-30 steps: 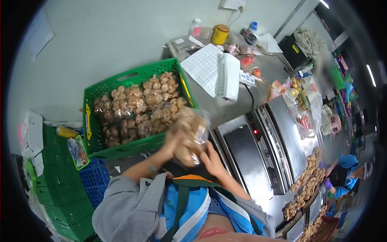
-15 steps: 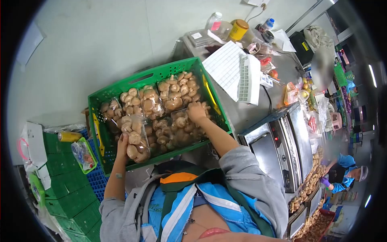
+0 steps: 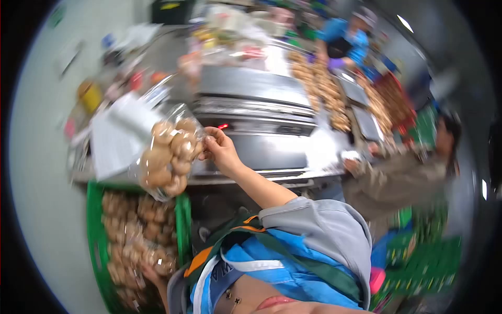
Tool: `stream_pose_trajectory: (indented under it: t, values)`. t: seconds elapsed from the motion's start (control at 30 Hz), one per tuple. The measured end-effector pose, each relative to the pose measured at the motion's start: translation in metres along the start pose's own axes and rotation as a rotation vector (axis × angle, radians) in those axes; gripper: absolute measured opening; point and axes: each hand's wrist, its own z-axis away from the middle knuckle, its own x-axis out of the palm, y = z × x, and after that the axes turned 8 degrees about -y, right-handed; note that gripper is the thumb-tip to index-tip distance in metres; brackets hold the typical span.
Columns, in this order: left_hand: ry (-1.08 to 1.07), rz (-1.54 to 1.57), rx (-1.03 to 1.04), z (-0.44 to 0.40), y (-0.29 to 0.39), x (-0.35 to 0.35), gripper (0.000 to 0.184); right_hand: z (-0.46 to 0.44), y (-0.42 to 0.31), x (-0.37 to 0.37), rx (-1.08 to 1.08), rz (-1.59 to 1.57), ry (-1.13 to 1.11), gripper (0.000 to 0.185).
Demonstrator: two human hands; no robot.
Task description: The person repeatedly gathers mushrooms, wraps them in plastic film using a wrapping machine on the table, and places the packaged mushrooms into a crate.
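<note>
My right hand (image 3: 224, 152) grips the edge of a clear pack of brown mushrooms (image 3: 170, 157), raised over the bench beside the papers. Low in the view, my left hand (image 3: 150, 273) is at the green crate (image 3: 184, 222), its fingers partly hidden around another pack of mushrooms (image 3: 159, 259). More wrapped mushroom packs (image 3: 117, 206) fill the crate, slightly blurred.
Papers (image 3: 112, 146) and a yellow jar (image 3: 90, 95) lie on the bench. A metal wrapping machine (image 3: 256, 115) stands right of my hand. Beyond are loose mushrooms (image 3: 329, 97), a person in blue (image 3: 348, 39) and a person in a brown jacket (image 3: 402, 180).
My view has swung right. My right hand has lifted a mushroom pack out of the crate and over the bench. My left hand stays at the crate with a pack.
</note>
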Motion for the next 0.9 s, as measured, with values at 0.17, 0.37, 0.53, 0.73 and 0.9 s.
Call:
stream_pose_trajectory:
  t: [0.17, 0.37, 0.53, 0.73, 0.9]
  values:
    - [0.001, -0.037, 0.144, -0.005, 0.167, 0.150, 0.029, 0.063, -0.139, -0.187, -0.428, -0.091, 0.387, 0.038]
    - [-0.318, 0.184, 0.253, 0.030, 0.282, 0.334, 0.024, 0.153, -0.259, -0.449, -0.837, 0.084, 0.715, 0.037]
    - [-0.580, 0.391, 0.126, 0.103, 0.318, 0.459, 0.021, 0.188, -0.326, -0.626, -0.865, -0.163, 1.119, 0.034]
    - [-0.892, 0.708, -0.195, 0.156, 0.341, 0.546, 0.017, 0.198, -0.341, -0.755, -0.811, -0.309, 1.315, 0.025]
    - [-1.058, 0.833, -0.472, 0.172, 0.360, 0.604, 0.015, 0.177, -0.272, -0.729, -0.239, -0.117, 0.454, 0.041]
